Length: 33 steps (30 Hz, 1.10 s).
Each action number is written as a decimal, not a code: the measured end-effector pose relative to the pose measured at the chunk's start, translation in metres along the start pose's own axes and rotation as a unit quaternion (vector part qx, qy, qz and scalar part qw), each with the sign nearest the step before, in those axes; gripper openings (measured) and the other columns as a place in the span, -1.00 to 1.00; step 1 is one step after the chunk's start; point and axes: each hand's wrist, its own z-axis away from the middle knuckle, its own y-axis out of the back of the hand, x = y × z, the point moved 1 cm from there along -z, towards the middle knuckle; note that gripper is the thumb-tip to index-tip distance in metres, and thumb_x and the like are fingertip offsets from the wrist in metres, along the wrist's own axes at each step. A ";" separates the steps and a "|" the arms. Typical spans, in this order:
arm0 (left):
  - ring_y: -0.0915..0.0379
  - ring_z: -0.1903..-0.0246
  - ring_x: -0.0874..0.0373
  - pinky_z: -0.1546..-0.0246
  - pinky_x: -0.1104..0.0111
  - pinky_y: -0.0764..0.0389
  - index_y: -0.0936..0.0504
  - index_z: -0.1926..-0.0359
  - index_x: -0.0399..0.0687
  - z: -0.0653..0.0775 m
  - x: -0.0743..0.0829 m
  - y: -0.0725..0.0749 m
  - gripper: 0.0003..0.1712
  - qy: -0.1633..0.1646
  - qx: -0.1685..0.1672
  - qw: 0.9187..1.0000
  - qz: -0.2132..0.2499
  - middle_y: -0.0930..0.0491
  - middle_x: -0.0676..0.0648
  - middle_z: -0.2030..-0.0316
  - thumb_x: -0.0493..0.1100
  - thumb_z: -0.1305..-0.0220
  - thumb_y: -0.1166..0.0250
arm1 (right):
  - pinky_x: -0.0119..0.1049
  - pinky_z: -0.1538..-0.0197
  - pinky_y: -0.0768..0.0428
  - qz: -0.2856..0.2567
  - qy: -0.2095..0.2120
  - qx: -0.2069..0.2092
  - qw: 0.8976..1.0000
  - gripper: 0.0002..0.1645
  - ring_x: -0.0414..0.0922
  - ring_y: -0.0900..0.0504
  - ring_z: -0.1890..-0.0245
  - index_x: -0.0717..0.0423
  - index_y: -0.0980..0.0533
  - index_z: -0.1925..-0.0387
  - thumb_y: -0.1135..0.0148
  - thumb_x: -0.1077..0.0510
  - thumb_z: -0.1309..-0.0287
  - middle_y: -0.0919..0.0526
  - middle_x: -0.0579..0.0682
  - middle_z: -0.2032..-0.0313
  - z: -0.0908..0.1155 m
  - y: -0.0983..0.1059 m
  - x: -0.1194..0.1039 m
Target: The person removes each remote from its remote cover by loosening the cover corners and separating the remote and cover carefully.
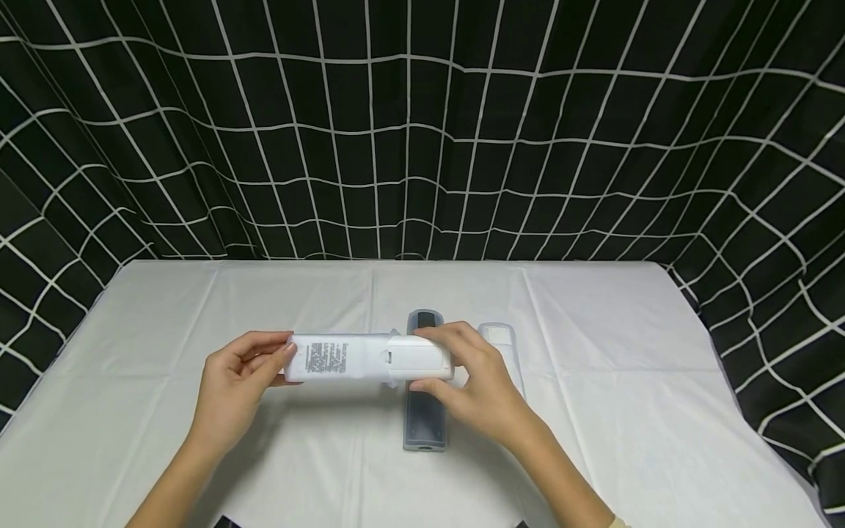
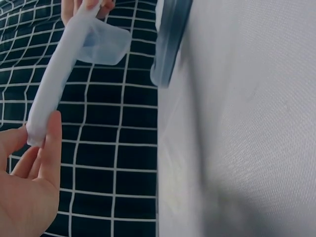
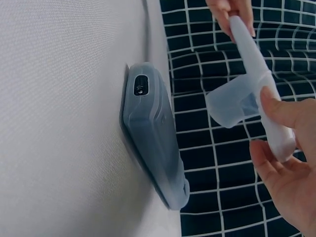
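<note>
A white remote (image 2: 53, 81) is held at its 2 ends by the left hand (image 2: 30, 190) and right hand (image 2: 69, 11).

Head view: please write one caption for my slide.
Left hand and right hand hold a white remote over a white cloth.

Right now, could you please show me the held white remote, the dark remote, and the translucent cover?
White remote (image 1: 366, 357): head view, middle of back.
Dark remote (image 1: 425, 419): head view, lower part.
Translucent cover (image 3: 228, 102): right wrist view, hanging part.
</note>
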 end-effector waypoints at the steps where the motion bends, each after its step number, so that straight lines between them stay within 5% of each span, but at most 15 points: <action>1: -0.70 0.31 0.23 0.34 0.30 -0.76 -0.57 0.06 -0.59 0.000 0.000 -0.001 -0.76 -0.001 0.003 1.000 0.005 -0.71 0.01 0.25 -0.43 -0.32 -0.29 | -0.27 0.00 -0.61 -0.001 0.002 0.001 1.000 -0.34 -0.24 -0.55 0.05 -0.05 -0.57 -0.14 -0.61 0.13 0.06 -0.59 -0.18 0.02 0.000 0.000 0.000; 15: -0.69 0.38 0.24 0.42 0.38 -0.74 -0.56 0.19 -0.60 0.000 0.002 -0.006 -0.84 -0.012 0.023 1.000 0.003 -0.69 0.00 0.35 -0.44 -0.35 -0.25 | -0.30 0.05 -0.62 -0.001 0.008 0.002 1.000 -0.33 -0.23 -0.56 0.08 -0.01 -0.57 -0.14 -0.61 0.14 0.06 -0.59 -0.16 0.02 0.001 0.002 0.002; 25: -0.66 0.38 0.28 0.41 0.37 -0.75 -0.55 0.18 -0.49 0.003 0.001 -0.007 -0.87 -0.031 0.000 0.998 -0.062 -0.63 -0.17 0.31 -0.40 -0.41 -0.20 | -0.32 0.09 -0.61 0.001 0.010 0.001 1.000 -0.32 -0.23 -0.55 0.12 -0.02 -0.56 -0.15 -0.61 0.16 0.07 -0.59 -0.16 0.02 0.002 0.004 0.004; 33: -0.62 0.41 0.33 0.43 0.39 -0.74 -0.53 0.20 -0.38 0.005 0.001 -0.007 -0.93 -0.062 -0.004 0.986 -0.158 -0.62 -0.20 0.33 -0.38 -0.43 -0.18 | -0.29 0.04 -0.61 -0.002 0.005 -0.012 1.000 -0.36 -0.24 -0.55 0.04 -0.05 -0.57 -0.14 -0.59 0.15 0.03 -0.60 -0.19 -0.01 0.001 0.005 0.004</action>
